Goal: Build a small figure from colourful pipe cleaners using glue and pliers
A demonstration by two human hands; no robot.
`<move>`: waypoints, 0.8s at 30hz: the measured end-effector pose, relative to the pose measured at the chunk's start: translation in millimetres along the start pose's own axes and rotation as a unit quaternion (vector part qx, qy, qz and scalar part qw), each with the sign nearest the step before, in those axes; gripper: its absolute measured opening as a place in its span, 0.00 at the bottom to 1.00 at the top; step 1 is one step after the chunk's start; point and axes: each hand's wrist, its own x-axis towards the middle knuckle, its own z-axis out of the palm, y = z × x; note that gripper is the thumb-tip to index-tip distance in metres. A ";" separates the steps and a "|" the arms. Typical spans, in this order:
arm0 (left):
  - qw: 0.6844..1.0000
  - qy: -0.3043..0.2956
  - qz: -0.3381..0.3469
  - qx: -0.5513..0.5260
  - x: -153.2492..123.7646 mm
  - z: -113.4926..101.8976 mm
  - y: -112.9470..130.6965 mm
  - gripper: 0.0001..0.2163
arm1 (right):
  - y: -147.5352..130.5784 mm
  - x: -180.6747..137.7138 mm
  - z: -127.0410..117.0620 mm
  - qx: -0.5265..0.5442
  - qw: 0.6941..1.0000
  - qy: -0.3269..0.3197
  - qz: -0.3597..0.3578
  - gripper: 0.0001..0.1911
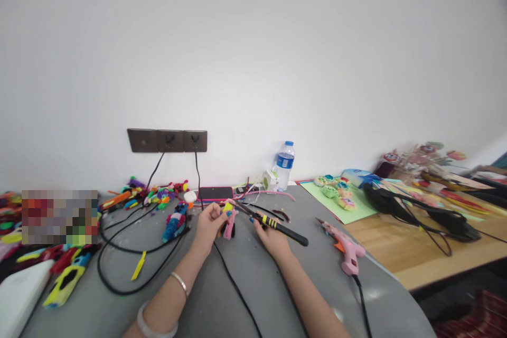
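Observation:
My left hand pinches a small fuzzy pink and yellow figure, apparently of pipe cleaner, over the middle of the grey table. My right hand is closed around a slim tool with a black handle, yellow bands and a dark narrow shaft. The shaft points left toward the figure's top; whether they touch, I cannot tell. To the left of my left hand lies a blue fuzzy figure. A pink glue gun rests on the table to the right of my right hand.
Black cables loop over the left of the table and run to wall sockets. Along the wall stand a phone and a water bottle. Colourful fuzzy pieces lie left; green paper and a black bag lie right.

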 end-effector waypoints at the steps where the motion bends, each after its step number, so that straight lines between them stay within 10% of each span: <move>1: 1.000 0.001 0.000 0.001 -0.1 0.2 0.4 0.20 | 0.1 0.1 0.1 0.005 1.000 -0.004 0.001 0.24; 24: 1.000 0.004 0.010 0.007 -1.7 1.2 2.3 0.19 | 2.1 -1.5 2.9 -0.010 1.000 0.019 -0.003 0.27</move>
